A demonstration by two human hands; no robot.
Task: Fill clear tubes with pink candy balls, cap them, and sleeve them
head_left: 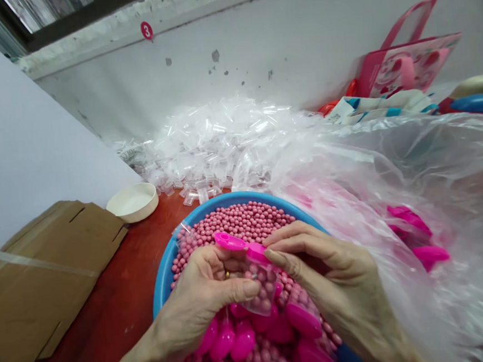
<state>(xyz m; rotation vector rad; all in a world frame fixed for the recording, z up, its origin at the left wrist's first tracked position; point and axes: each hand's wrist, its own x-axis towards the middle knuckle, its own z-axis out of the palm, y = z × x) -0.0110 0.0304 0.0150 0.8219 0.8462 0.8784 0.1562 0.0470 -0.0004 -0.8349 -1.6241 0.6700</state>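
Observation:
My left hand [204, 290] holds a small clear container [262, 291] filled with pink beads, its thumb across the front. A bright pink cap piece [230, 241] extends from its top to the left. The fingers and thumb of my right hand [323, 264] pinch the pink top of the same container from the right side. Both hands are over a blue basin [162, 287] full of pink beads [244, 218]. Several bright pink caps [242, 340] lie on the beads below my hands, some with clear bodies attached.
Clear plastic pieces [209, 150] are heaped behind the basin. Plastic bags [399, 163] with pink parts spread to the right. A white dish [133, 202] and cardboard [56, 273] lie left. A pink bag [408, 67] stands at the back right.

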